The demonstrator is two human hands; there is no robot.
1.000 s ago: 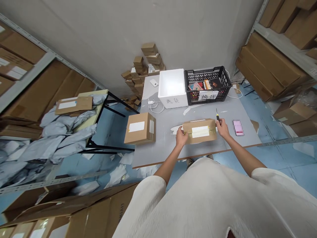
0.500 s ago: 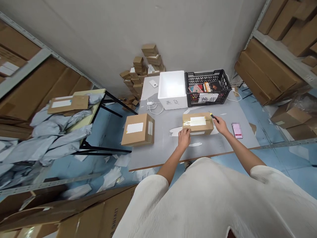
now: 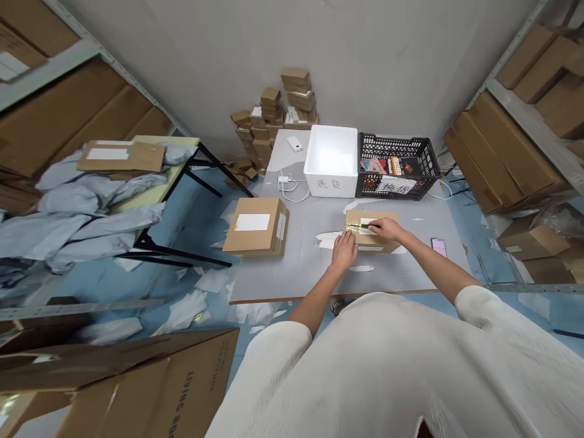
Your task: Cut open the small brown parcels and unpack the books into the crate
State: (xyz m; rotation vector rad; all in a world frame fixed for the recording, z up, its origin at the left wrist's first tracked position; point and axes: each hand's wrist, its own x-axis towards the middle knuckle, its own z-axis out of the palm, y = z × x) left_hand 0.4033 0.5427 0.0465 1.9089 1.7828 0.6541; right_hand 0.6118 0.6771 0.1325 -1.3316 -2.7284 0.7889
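Observation:
A taped cardboard box (image 3: 389, 243) with white labels lies on the grey table (image 3: 292, 280) in front of me. My left hand (image 3: 345, 250) rests on its front left edge, fingers stretched out over the top. In my right hand (image 3: 387, 229) is a slim black and yellow utility knife (image 3: 364, 225), closed in the fingers. The knife lies low across the white label, its tip toward the clear tape at the box's left end. My right hand partly covers the label and the top of the box.
A second cardboard box (image 3: 255, 225) stands at the table's left. Behind are a white foam box (image 3: 331, 185) and a black plastic crate (image 3: 365, 185) with several items inside. A phone (image 3: 438, 246) lies to the right, a white cable (image 3: 296, 196) to the left.
My right hand has carried the utility knife leftward, from the box's right end to over its label and taped left part. My left hand stays on the box's front left edge. The view has shifted slightly.

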